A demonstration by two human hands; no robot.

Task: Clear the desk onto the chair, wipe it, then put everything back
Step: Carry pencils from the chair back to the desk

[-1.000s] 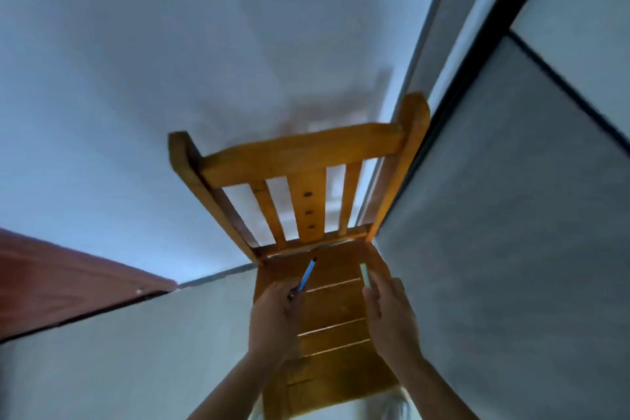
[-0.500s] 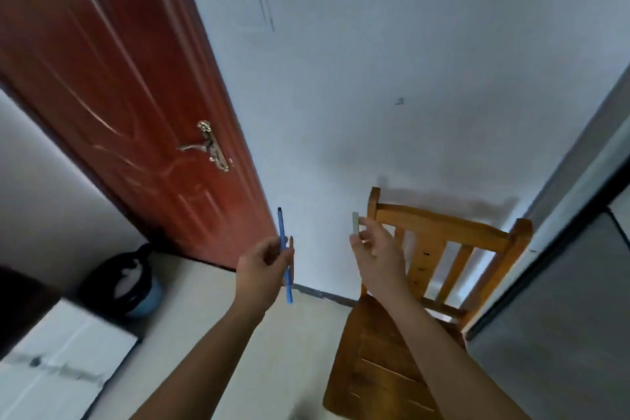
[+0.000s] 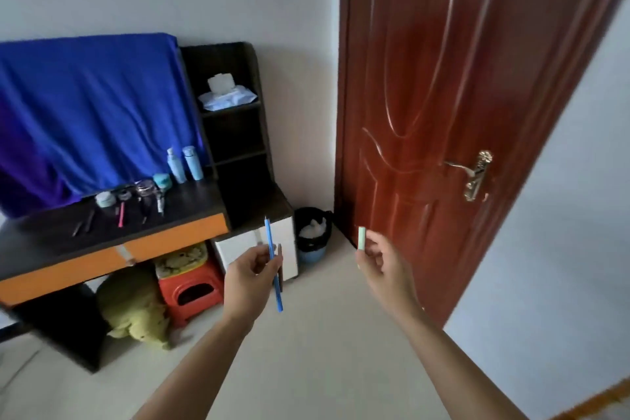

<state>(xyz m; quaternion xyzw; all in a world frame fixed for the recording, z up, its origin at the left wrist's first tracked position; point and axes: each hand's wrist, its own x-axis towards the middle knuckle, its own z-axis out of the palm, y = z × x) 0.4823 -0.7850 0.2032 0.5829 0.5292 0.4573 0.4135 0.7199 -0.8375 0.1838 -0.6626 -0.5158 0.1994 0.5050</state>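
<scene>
My left hand (image 3: 250,278) is closed around a blue pen (image 3: 273,266) held nearly upright, with a thin dark stick beside it. My right hand (image 3: 383,257) pinches a small pale green stick (image 3: 361,238) between its fingertips. Both hands hover over the floor, right of the dark desk (image 3: 191,211) with orange front panels. On the desk stand two pale blue bottles (image 3: 184,164), small jars (image 3: 136,191), and several pens and thin tools (image 3: 119,215). Only an orange sliver of the chair (image 3: 600,401) shows at the bottom right corner.
A blue cloth (image 3: 88,112) drapes the desk's back. A tissue pack (image 3: 226,95) lies on the dark shelf unit. Under the desk are a red stool (image 3: 189,290) and a green plush toy (image 3: 133,310). A lined bin (image 3: 312,239) stands by the red-brown door (image 3: 443,95).
The view swung left from the chair past the door to the desk. Both hands lifted off the chair seat, keeping the blue pen and the green stick.
</scene>
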